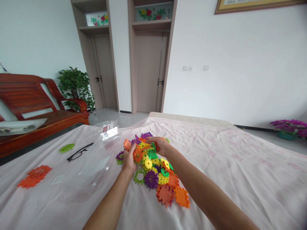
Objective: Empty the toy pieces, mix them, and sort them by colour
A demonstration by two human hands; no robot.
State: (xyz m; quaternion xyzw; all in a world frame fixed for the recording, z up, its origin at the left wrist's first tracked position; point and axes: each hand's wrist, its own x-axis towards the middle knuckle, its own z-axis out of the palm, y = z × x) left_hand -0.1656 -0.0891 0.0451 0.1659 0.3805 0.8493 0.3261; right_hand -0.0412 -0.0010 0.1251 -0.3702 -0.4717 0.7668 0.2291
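A heap of colourful plastic interlocking pieces (151, 179) lies on the pale pink bed sheet, in purple, yellow, green and orange. Some are toothed squares, others are flower-shaped discs. At the left side of the heap, my left hand (129, 158) is closed around several pieces, with the thumb over an orange one (137, 154). My right hand (159, 144) curls over the far right side, its fingers partly hidden behind the pieces. Between both hands is a cluster of yellow, orange and green pieces. Two orange square pieces (182, 196) lie at the near edge of the heap.
On the left of the sheet (216, 166) are black-framed glasses (80, 152), a green piece (67, 148), orange pieces (35, 175), and clear plastic packaging (96, 167). A wooden bench (35, 108) and a leafy plant (74, 84) stand beyond the bed.
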